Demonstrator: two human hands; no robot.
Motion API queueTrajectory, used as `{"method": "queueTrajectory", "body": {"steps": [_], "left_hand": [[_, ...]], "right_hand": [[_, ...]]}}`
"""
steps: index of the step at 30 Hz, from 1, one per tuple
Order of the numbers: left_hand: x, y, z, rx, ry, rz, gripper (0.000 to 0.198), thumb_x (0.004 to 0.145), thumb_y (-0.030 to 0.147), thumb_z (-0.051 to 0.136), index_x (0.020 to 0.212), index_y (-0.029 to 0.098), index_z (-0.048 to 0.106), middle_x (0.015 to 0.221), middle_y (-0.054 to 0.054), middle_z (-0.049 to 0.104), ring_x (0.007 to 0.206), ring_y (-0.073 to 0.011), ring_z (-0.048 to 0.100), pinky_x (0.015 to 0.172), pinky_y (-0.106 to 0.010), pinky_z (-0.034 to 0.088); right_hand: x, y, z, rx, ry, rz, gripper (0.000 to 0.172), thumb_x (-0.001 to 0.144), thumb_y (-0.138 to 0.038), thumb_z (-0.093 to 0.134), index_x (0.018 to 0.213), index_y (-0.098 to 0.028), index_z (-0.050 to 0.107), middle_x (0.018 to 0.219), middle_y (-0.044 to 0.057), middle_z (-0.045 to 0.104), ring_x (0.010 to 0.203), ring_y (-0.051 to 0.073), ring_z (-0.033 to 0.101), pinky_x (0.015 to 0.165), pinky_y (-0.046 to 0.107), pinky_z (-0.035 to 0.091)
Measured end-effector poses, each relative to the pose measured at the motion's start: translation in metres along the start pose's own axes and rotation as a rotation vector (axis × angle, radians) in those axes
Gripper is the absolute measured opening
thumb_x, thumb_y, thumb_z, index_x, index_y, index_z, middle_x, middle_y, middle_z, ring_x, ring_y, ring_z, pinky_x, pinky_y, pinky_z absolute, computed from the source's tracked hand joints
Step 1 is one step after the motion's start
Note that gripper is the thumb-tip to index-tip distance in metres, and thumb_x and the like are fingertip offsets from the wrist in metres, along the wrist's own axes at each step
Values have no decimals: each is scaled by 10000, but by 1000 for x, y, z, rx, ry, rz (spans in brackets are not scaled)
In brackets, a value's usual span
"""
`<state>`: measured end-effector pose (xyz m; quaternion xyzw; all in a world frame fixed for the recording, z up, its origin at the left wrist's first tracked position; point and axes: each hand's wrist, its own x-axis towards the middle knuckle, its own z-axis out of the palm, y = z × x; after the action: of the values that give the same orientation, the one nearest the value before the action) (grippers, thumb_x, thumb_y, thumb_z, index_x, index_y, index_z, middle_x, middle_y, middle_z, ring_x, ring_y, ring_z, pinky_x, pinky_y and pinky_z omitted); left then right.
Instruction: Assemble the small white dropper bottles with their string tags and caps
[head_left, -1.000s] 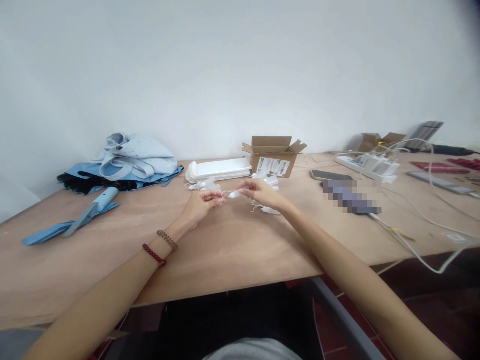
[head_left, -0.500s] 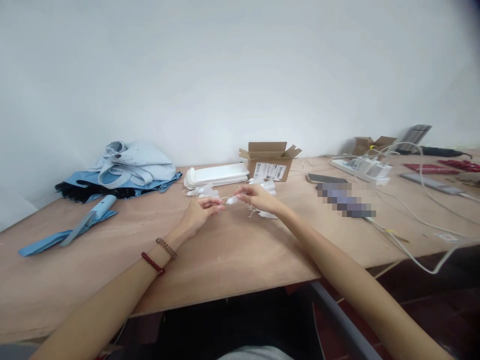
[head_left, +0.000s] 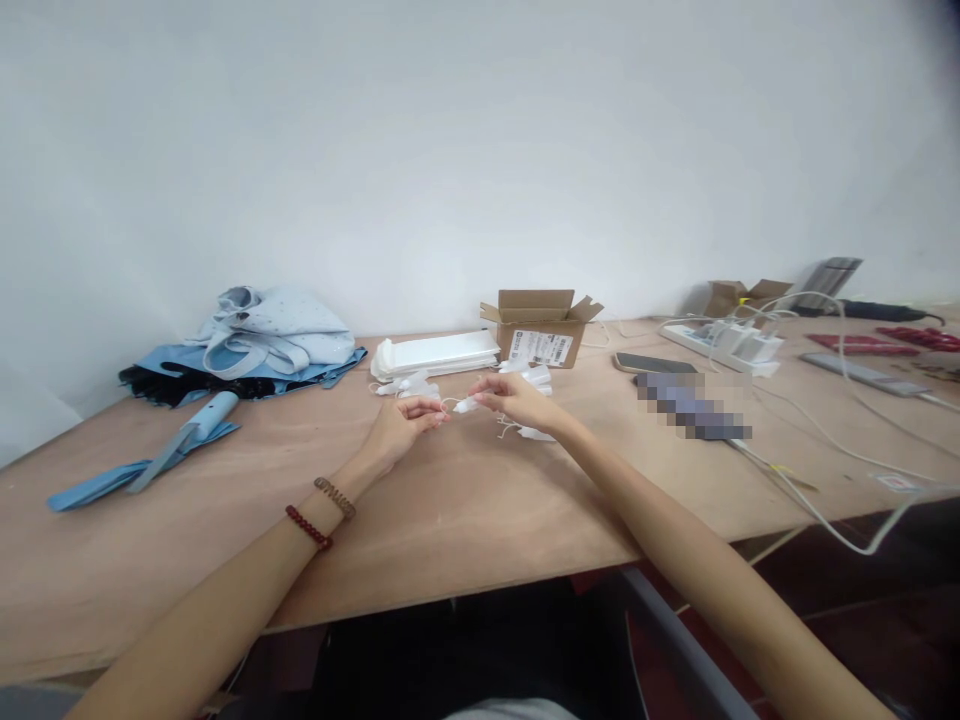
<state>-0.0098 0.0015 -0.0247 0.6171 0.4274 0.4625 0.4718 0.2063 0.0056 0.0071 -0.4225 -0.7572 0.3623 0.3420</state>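
Observation:
In my right hand, closed fingers hold a small translucent white bottle with a tapered tip that points left. A thin white cord curves from that tip to my left hand, whose thumb and fingers pinch its end. Just behind my left hand lie several similar white pieces. More white bottles sit behind my right hand, partly hidden by it. Under my right wrist is another white piece with thin cords on the table.
A white stack and an open cardboard box stand near the wall. At left lie a light-blue bag and a blue folded umbrella. To the right are a phone, a power strip and loose cables.
The view has shifted slightly, so things on the table appear a little lower. Both hands keep nearly the same pose, still holding the bottle and cord.

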Motion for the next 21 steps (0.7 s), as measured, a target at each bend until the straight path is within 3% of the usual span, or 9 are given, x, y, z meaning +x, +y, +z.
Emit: {"method": "queueTrajectory", "body": {"steps": [15, 21], "left_hand": [[-1, -3, 0, -8, -15, -8, 299, 599, 345, 788, 810, 162, 681, 829, -81, 734, 851, -231, 672, 738, -320, 488], [1, -10, -5, 8, -25, -19, 314, 610, 318, 780, 866, 169, 675, 840, -71, 732, 843, -223, 673, 763, -323, 490]], "right_hand": [[1, 1, 1, -97, -1, -23, 214, 812, -247, 528, 903, -118, 672, 708, 19, 605, 604, 115, 471, 581, 242, 346], [4, 10, 14, -212, 18, -70, 229, 840, -229, 507, 906, -114, 693, 698, 25, 618, 611, 123, 469, 612, 255, 342]]}}
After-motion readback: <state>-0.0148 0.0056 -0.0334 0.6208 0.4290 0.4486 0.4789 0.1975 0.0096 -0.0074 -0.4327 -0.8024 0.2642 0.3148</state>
